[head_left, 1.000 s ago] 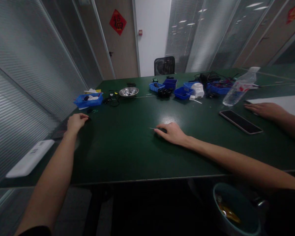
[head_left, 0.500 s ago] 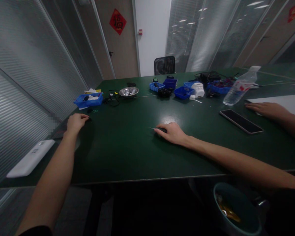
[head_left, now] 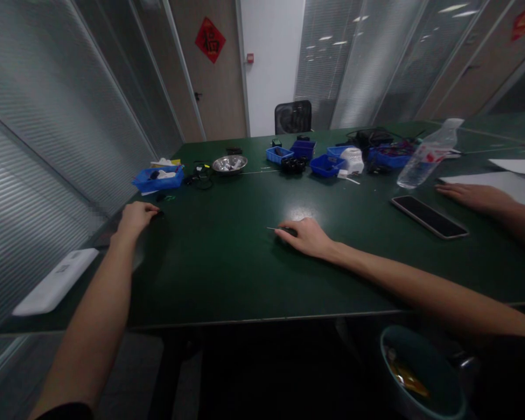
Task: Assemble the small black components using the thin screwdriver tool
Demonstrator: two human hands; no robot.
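My left hand point(head_left: 137, 217) rests at the left of the green table point(head_left: 219, 256), thumb and fingers pinched on a small dark piece point(head_left: 160, 214) too small to name. In the middle of the table lies my right hand point(head_left: 307, 236), its fingers closed round a screwdriver-like tool point(head_left: 291, 231) with a dark handle. The tool's thin metal shaft points left, and the palm hides part of the handle. Beyond my left hand sits a blue tray point(head_left: 157, 182) of small parts, with a shiny metal bowl point(head_left: 230, 165) to its right.
Several blue bins point(head_left: 328, 166) and cables stand at the back. A clear bottle point(head_left: 431, 154), a phone point(head_left: 429, 217) and another person's hand point(head_left: 475, 197) on white paper point(head_left: 518, 186) are at the right. A white box point(head_left: 56, 282) lies near left; a bucket point(head_left: 420, 396) stands below the edge.
Both my hands keep their places and grips. At the right, the white paper by the other person's hand now shows a second, separate sheet edge.
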